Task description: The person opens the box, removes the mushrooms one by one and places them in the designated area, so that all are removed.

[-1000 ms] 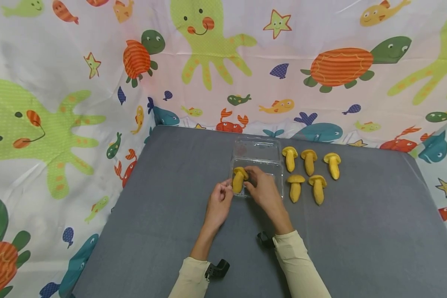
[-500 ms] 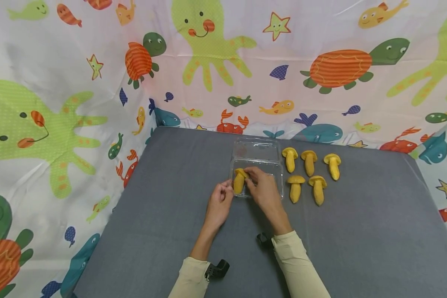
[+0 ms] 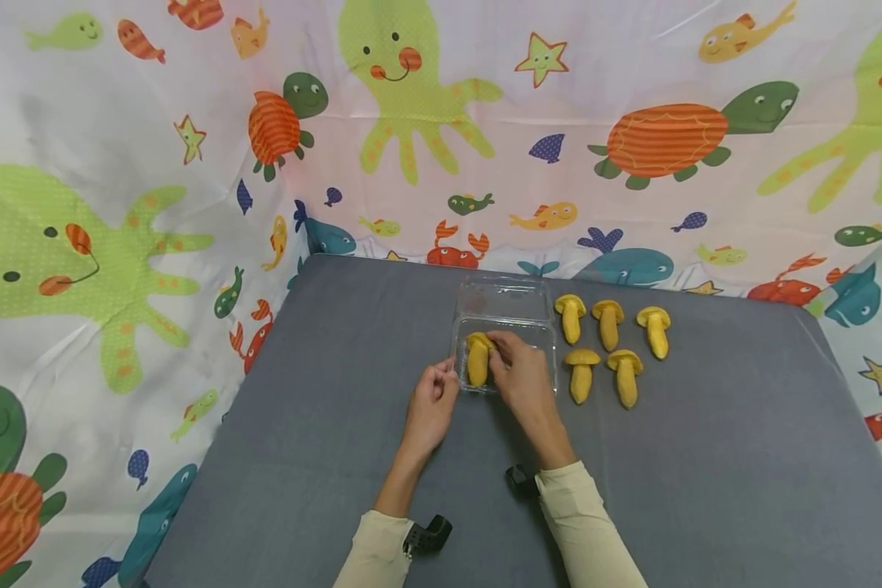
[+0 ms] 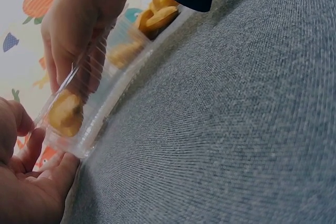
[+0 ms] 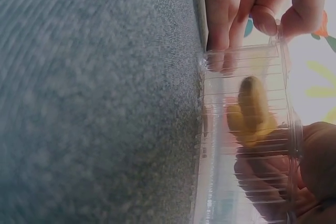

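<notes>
A clear plastic clamshell container [image 3: 535, 335] lies unfolded on the grey table, its lid [image 3: 503, 296] flat toward the back. Its left rim is pinched between the thumb and fingers of my left hand [image 3: 432, 400]. Inside the tray is a yellow mushroom [image 3: 478, 363], cap to the back and stem toward me. My right hand [image 3: 523, 380] reaches in from the right and holds it by the cap between thumb and fingertips. Through the clear wall the right wrist view shows the mushroom's stem [image 5: 252, 98]; part of the cap is behind my right fingers.
Right of the container, several more yellow mushrooms lie in two rows, one of them a front mushroom [image 3: 625, 378] and another at the back right [image 3: 657, 331]. A curtain [image 3: 412, 188] printed with sea animals stands along the table's back and left sides.
The mushroom has shifted slightly to the right inside the tray and turned from slanted to nearly straight, guided by my right hand. My left hand has kept its grip on the rim.
</notes>
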### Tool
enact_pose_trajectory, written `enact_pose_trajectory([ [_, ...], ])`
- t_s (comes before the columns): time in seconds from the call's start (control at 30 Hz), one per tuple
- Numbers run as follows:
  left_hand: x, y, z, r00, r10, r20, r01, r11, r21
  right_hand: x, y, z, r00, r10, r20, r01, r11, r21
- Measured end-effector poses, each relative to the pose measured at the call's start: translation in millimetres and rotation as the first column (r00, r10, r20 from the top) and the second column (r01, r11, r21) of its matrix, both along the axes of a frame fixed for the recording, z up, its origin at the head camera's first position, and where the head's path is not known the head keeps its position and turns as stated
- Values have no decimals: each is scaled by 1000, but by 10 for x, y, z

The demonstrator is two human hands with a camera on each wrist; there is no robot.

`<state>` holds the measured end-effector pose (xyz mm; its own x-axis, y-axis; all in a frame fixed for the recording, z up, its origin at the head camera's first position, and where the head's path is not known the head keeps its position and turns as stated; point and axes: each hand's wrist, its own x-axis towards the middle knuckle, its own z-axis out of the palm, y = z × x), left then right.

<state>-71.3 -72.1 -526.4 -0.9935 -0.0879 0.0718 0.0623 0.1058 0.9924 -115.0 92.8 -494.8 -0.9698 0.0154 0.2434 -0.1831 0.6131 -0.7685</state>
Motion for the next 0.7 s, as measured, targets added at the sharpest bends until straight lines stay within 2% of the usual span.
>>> enact_pose_trajectory([
  [0.23, -8, 17, -6, 1000, 14, 3, -14, 1000, 13, 7, 6, 6, 1000, -16, -27, 15, 999, -41],
  [0.5, 14, 5, 9, 1000, -5, 7, 5, 1000, -27, 20, 52, 16, 999, -27, -35, 25, 998, -49],
  [0.7, 14, 8, 7, 999, -9, 35, 11, 998, -56, 30, 113, 53, 999, -2, -46, -3, 995, -101],
])
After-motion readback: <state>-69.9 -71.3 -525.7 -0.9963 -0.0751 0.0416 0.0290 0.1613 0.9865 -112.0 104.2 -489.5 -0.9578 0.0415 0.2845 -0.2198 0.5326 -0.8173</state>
